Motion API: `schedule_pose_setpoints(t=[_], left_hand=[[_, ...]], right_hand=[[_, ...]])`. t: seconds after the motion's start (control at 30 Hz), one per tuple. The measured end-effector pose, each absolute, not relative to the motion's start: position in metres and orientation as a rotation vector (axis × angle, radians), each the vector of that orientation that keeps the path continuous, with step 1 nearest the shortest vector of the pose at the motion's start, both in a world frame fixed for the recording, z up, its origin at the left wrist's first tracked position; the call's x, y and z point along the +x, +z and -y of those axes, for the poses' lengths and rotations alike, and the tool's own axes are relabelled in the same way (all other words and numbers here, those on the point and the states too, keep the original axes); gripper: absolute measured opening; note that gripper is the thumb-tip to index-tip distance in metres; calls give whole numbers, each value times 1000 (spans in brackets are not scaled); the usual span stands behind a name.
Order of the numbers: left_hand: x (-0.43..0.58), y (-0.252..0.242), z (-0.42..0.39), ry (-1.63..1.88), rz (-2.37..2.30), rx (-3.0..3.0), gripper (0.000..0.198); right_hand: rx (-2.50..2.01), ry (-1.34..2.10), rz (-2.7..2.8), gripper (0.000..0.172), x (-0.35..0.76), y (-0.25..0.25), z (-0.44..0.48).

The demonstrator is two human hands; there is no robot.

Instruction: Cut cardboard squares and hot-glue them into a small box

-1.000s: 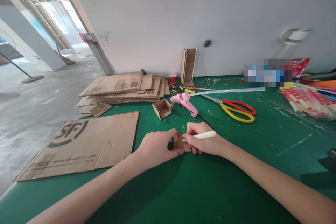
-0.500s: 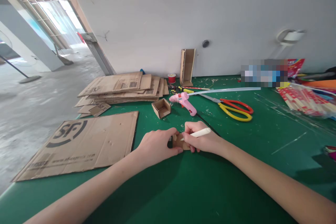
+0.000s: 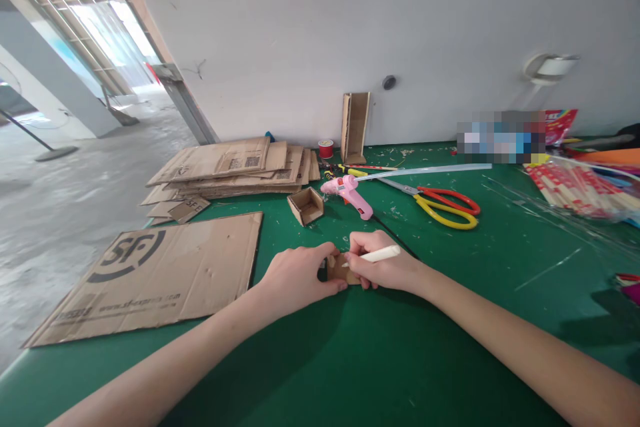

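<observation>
Between my hands lies a small piece of cardboard (image 3: 338,269) on the green table. My left hand (image 3: 300,277) grips its left side, thumb at the near edge and fingers at the far edge. A white pen (image 3: 379,254) is pinched in my right hand (image 3: 373,261), its tip down at the cardboard. The right hand's lower fingers rest by the piece's right end. Just beyond the hands sit a small open cardboard box (image 3: 307,207) and a pink glue gun (image 3: 349,195) with a clear glue stick in its back.
A printed cardboard sheet (image 3: 165,277) lies at left, with stacked cardboard (image 3: 225,167) behind it. Scissors (image 3: 445,207) with red and yellow handles lie right of the glue gun. A tall cardboard box (image 3: 355,128) and a red spool (image 3: 326,149) stand by the white board.
Hands, pen and cardboard piece keep nearly the same places. The whole view has shifted very slightly.
</observation>
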State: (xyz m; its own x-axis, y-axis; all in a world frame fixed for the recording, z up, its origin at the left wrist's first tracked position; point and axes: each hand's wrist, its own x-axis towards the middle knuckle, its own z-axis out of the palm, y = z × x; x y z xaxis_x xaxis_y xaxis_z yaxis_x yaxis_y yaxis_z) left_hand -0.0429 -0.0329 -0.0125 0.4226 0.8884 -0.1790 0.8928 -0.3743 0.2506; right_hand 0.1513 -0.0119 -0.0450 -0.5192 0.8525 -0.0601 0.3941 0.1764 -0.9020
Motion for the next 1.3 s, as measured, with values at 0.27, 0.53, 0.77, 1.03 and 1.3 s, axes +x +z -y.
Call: schedule_pose_setpoints(t=[0.27, 0.53, 0.77, 1.03, 1.3], left_hand=[[-47, -9, 34, 84, -1492, 2350, 68], [-49, -7, 26, 452, -1201, 2283, 23], [-50, -12, 27, 570, -1065, 2213, 28], [-50, -16, 26, 634, -1139, 2248, 32], [-46, -17, 38, 578, -1191, 2505, 30]], right_hand=[[-1134, 1284, 1655, 23, 153, -40, 14], [-876, 1424, 1446, 25, 150, -20, 20], [-898, 1419, 1465, 21, 147, -15, 26], [-930, 1416, 1472, 21, 146, -17, 27], [-949, 1490, 1485, 27, 134, -29, 28]])
